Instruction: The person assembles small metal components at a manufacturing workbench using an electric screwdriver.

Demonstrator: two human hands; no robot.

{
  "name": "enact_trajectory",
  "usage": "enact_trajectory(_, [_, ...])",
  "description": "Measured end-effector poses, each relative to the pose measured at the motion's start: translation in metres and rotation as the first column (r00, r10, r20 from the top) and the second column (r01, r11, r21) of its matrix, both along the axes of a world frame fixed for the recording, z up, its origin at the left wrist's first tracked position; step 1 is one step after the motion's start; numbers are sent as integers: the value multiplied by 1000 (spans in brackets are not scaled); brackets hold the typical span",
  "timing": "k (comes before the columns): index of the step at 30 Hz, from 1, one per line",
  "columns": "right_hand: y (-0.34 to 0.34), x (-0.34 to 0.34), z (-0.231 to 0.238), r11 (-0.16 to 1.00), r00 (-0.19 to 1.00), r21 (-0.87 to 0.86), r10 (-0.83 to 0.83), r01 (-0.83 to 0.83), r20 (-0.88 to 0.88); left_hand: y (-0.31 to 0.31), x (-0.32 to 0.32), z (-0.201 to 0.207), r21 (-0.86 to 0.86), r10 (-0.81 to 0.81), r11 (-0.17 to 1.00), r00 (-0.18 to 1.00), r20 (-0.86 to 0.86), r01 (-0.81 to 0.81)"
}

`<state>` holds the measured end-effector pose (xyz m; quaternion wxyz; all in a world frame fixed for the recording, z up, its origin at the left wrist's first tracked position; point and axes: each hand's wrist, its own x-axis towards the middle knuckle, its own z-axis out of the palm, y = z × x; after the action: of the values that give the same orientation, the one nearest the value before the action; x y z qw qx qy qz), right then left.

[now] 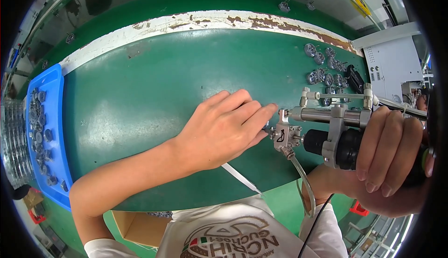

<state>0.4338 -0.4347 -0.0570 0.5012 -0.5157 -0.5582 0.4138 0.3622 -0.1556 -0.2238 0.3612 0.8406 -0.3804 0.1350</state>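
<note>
In my right hand [389, 146] is a black and silver powered screwdriver [343, 141], held sideways, with a metal cylinder and clear hoses fixed along it. Its square metal nose block [284, 135] points left. My left hand [226, 127] is closed in a pinch right at the tip of that block. A small metallic bit [268, 129] shows by the fingertips, too hidden to name. From under the left palm sticks out a slim white pointed tool [241, 177], like tweezers; whether it is held or lies on the table I cannot tell.
Several small round grey metal parts [319, 58] lie at the far right of the green table [140, 85], beside a black object [354, 78]. A blue tray [59, 99] of similar parts stands at the left. A white machine box [392, 59] is at right; a worn white ledge [205, 21] runs behind.
</note>
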Motion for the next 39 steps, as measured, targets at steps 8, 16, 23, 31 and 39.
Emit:
enact_trajectory(8, [86, -64, -33, 365, 538, 517, -809, 775, -236, 1, 1, 0, 21, -3, 1000, 1000, 8, 3])
enact_trajectory(16, [47, -70, 1, 466, 655, 616, -748, 635, -109, 1, 0, 0, -6, 36, 999, 997, 69, -36])
enact_trajectory(23, [38, -91, -2, 120, 455, 681, -824, 723, -338, 67, 5, 70, 454, 43, 877, 967, 252, -158])
enact_trajectory(31, [33, -83, -18, 179, 512, 677, -793, 714, -330, 204, -63, 132, 268, 732, 468, 539, 415, -842])
enact_trajectory(39, [33, -87, -11, 233, 551, 676, -778, 699, -302, 241, 55, 65, 347, 691, 560, 655, 305, -753])
